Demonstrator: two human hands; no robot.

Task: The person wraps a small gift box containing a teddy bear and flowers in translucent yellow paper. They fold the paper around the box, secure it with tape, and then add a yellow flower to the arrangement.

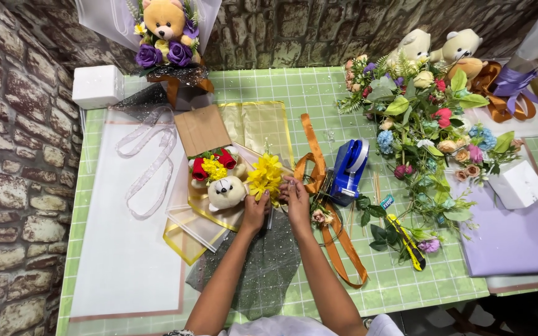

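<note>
Landmark: yellow flowers (266,176), centre of green grid table (406,286).

Far left of the flowers: white foam block (98,86), white sheet (126,249) with a clear ribbon loop (147,165) on it. Up-left of them, a finished bear bouquet (166,37) against the brick wall. Just left, touching: small white bear (225,193) with red roses (210,165), lying on gold-edged wrap (256,124) and a brown card (202,129).

Left hand (255,213) just below the flowers, fingers curled round the stem base; it looks like a grasp, though the contact itself is hidden. Right hand (297,200) at the flowers' lower right, fingertips pinching at the stems. Both hands are touching, and the left is nearer the bear. The flowers' long axis runs up-down, heads away from the person, stems toward the hands. Grey glitter mesh (263,267) lies under the forearms.

Right of the flowers: orange ribbon (334,249), blue tape dispenser (349,167), yellow cutter (409,244), loose flower pile (431,130), purple sheet (509,236), white box (518,183), two more bears (437,46).
</note>
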